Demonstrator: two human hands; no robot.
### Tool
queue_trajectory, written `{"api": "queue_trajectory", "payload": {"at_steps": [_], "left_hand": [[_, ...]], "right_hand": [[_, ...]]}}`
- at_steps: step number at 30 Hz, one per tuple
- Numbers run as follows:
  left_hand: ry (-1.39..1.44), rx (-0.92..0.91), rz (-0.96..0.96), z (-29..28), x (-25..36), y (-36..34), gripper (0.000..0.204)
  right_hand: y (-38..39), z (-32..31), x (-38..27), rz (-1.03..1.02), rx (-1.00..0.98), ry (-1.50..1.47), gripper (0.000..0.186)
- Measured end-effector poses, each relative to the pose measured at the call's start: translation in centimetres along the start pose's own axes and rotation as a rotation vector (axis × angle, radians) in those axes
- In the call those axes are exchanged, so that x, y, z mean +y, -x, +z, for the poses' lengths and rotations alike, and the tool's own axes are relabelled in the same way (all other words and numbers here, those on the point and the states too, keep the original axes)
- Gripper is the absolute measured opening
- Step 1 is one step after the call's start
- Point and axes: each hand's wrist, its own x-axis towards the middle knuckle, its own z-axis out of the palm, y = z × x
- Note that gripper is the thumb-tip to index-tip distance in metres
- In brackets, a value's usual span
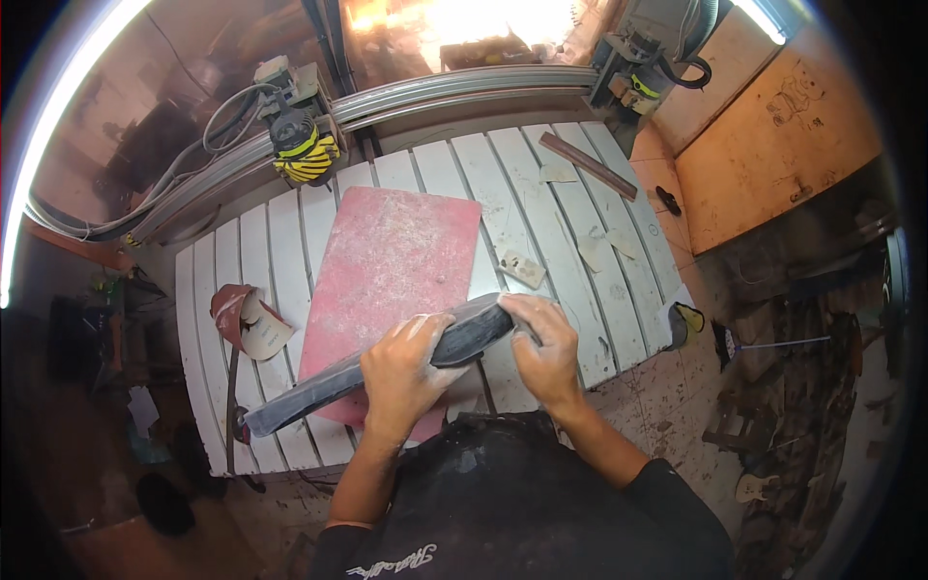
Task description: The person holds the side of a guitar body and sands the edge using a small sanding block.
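A long dark grey piece [474,340], dusty and broader at its right end, slants across in front of me above the table's near side. Its narrow end reaches down to the left, past a pink-red board [391,251] dusted with white. My left hand [398,375] is closed around the middle of the piece, fingers over the top. At the broad right end, my right hand [546,350] grips with fingers on the upper edge and thumb bent below. Pale dust coats both hands. Whether anything thin lies under the right fingers is hidden.
The board lies on a white slatted table [224,290]. Around it are a curled sheet of sandpaper [266,333], a small pale block [522,269], a brown bar [590,166] and pale scraps [592,249]. A machine with a yellow-black head [304,155] hangs on a metal rail [464,92] beyond.
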Motion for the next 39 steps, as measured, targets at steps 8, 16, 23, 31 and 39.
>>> {"api": "queue_trajectory", "payload": {"at_steps": [8,16,23,31,39], "left_hand": [[-0.001,-0.008,0.000,0.1,0.0,0.3,0.044],[0.013,0.004,-0.011,0.3,0.0,0.4,0.045],[0.032,-0.011,-0.017,0.0,0.4,0.2,0.045],[0.039,0.001,-0.021,0.2,0.2,0.3,0.046],[0.033,0.004,0.019,0.3,0.0,0.5,0.046]], "right_hand": [[0.5,0.2,1.6,0.015,0.022,0.065,0.044],[0.2,0.5,0.0,0.016,0.016,-0.056,0.042],[0.7,0.5,-0.9,-0.067,0.011,-0.022,0.048],[1.1,0.6,-1.9,-0.072,-0.025,-0.025,0.048],[1.7,-2.6,3.6,0.325,0.033,-0.105,0.055]]}}
